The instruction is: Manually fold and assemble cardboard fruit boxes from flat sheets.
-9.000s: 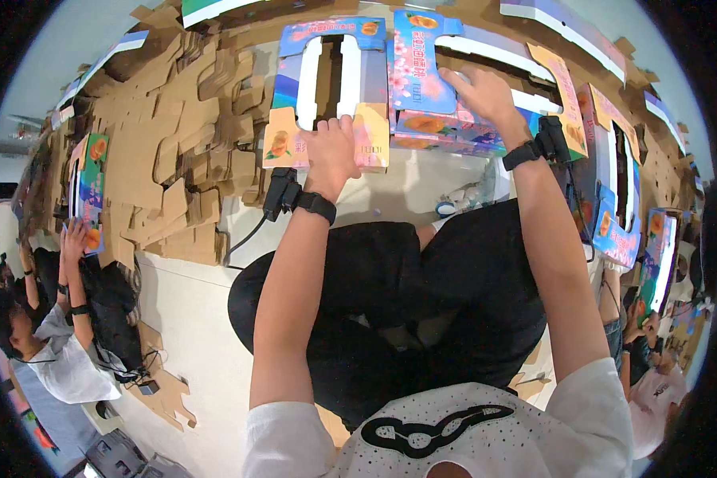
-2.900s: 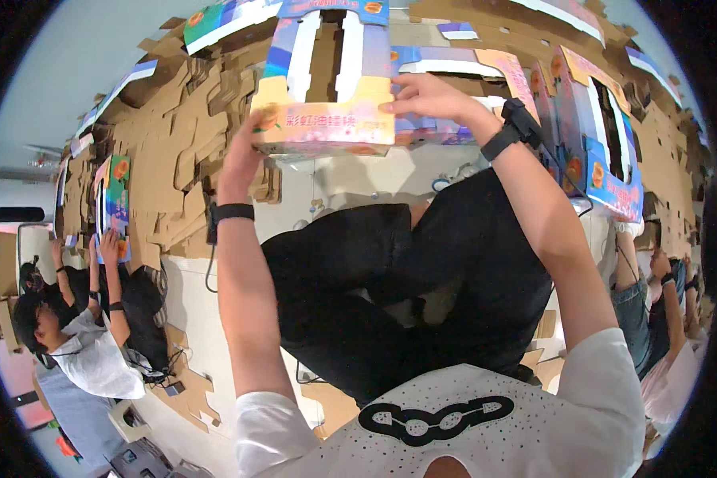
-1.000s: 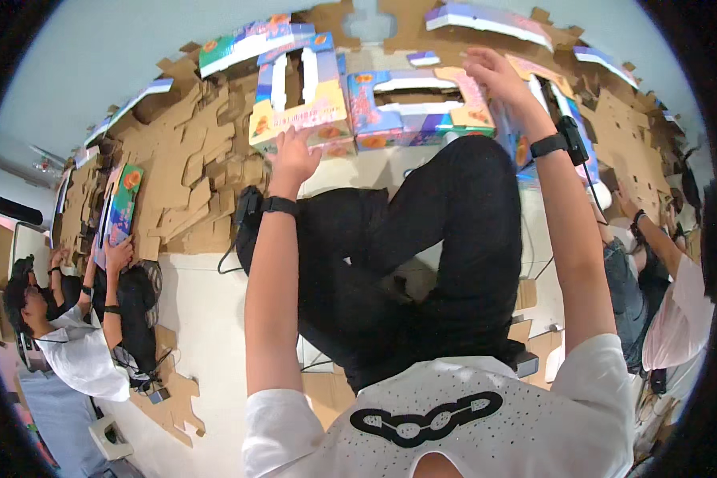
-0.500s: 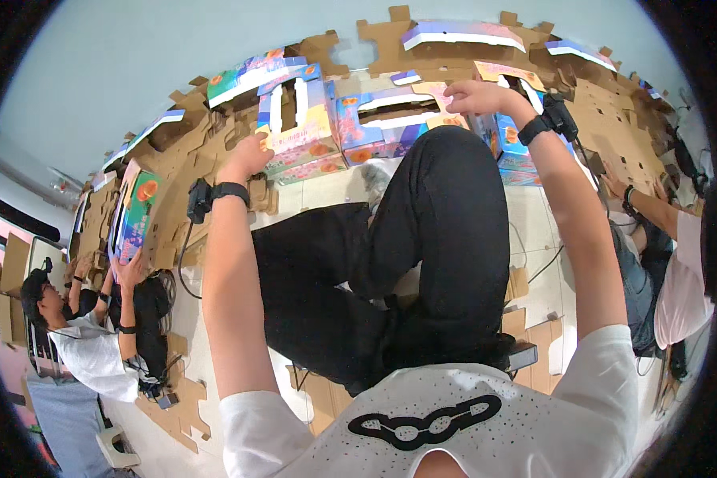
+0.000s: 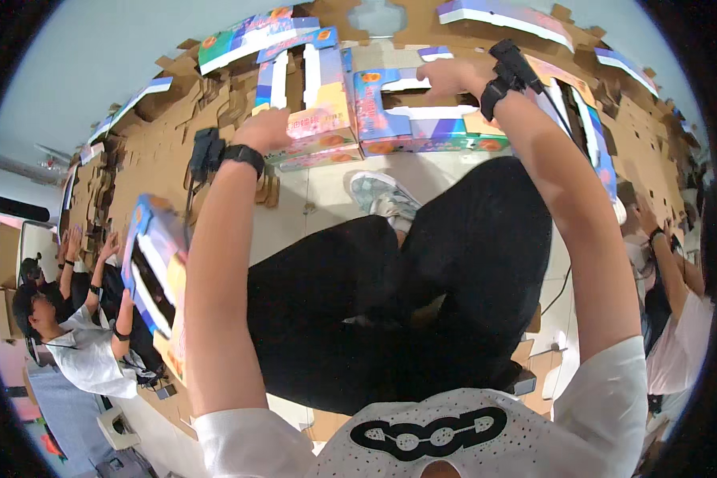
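Observation:
Three colourful printed cardboard boxes with handle slots stand before me: a left box [image 5: 327, 119], a middle box [image 5: 386, 131] and a right box [image 5: 596, 147]. My left hand [image 5: 264, 130] lies at the near left corner of the left box, its fingers bent against the cardboard; the fingertips are partly hidden. Over the slot of the middle box, my right hand [image 5: 454, 78] reaches leftward with its fingers apart, close to the white-edged flap. Nothing shows in that hand. Both wrists wear black straps with small devices and cables.
At the left a co-worker [image 5: 84, 342] has a printed box [image 5: 155, 275] by their arm. Flat brown cardboard sheets [image 5: 155, 139] lie beyond the boxes on both sides. My shoe [image 5: 382, 195] is on the tiled floor. Another person's arm [image 5: 669, 263] reaches in at the right.
My right hand has gone left, from the middle box's right end to above its slot. My left hand reaches farther over the left box's corner. The co-worker's box has come nearer and turned.

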Motion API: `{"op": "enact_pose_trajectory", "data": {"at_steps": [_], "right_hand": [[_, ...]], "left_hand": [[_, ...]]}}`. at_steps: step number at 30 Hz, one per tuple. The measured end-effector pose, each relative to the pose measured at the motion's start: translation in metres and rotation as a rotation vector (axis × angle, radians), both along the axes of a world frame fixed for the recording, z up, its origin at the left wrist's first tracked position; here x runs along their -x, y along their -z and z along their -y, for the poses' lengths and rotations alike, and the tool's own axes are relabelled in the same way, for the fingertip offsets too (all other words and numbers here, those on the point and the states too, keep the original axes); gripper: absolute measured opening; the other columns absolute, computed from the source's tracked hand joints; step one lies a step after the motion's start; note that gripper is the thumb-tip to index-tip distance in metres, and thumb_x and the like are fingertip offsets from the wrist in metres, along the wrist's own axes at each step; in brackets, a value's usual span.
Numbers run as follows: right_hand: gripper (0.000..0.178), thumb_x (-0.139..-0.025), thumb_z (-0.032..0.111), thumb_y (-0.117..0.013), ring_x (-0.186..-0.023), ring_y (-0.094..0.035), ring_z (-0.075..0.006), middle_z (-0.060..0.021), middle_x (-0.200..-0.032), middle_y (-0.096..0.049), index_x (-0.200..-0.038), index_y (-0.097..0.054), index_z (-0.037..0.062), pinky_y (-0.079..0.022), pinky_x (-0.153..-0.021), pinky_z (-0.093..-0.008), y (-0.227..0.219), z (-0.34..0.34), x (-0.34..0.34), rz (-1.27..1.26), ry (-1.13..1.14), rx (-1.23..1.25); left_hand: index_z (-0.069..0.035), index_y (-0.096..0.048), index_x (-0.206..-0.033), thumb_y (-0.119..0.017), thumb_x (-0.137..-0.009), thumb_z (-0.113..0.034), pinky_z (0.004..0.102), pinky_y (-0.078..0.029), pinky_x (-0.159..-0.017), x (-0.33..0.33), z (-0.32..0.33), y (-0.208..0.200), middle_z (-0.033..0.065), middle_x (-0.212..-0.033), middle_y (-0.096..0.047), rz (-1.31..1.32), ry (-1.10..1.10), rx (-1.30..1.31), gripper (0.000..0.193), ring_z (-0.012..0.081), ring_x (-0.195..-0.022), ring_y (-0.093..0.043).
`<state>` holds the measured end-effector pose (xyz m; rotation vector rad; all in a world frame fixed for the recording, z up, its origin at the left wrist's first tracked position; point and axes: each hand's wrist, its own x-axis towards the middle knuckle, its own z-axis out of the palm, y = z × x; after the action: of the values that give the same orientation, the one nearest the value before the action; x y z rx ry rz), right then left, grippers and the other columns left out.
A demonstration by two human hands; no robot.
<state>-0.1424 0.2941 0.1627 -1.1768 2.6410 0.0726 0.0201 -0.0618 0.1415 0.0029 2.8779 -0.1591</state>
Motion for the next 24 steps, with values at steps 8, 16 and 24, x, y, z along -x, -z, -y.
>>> {"op": "enact_pose_trajectory", "data": {"at_steps": [8, 16, 24], "right_hand": [[0.091, -0.069, 0.041, -0.082, -0.119, -0.056, -0.0414, -0.0262, -0.125, -0.060, -0.139, -0.044, -0.0025, -0.046, -0.102, -0.0448, 0.115, 0.031, 0.001, 0.127, -0.172, -0.049], [0.092, -0.058, 0.046, -0.086, -0.110, -0.064, -0.0400, -0.0259, -0.118, -0.066, -0.128, -0.052, -0.0019, -0.052, -0.093, -0.0440, 0.157, -0.001, 0.043, 0.217, -0.071, 0.115], [0.111, -0.058, 0.040, -0.089, -0.127, -0.052, -0.0407, -0.0278, -0.138, -0.053, -0.144, -0.037, -0.0046, -0.043, -0.107, -0.0433, 0.140, 0.015, 0.028, 0.233, -0.015, -0.094]], "left_hand": [[-0.001, -0.029, -0.149, -0.080, -0.074, -0.032, 0.0501, -0.045, -0.104, 0.012, -0.015, 0.037, 0.0211, -0.141, -0.051, 0.042, 0.068, 0.000, 0.096, 0.0364, -0.131, -0.049], [-0.002, -0.027, -0.151, -0.084, -0.069, -0.036, 0.0641, -0.038, -0.092, 0.023, -0.019, 0.078, 0.0108, -0.128, -0.056, -0.145, -0.005, 0.098, 0.105, 0.0271, -0.121, -0.056], [-0.005, -0.025, -0.154, -0.083, -0.069, -0.033, 0.0695, -0.024, -0.107, -0.004, -0.009, 0.107, 0.0142, -0.148, -0.042, -0.579, 0.037, -0.100, 0.107, 0.0306, -0.141, -0.036]]}}
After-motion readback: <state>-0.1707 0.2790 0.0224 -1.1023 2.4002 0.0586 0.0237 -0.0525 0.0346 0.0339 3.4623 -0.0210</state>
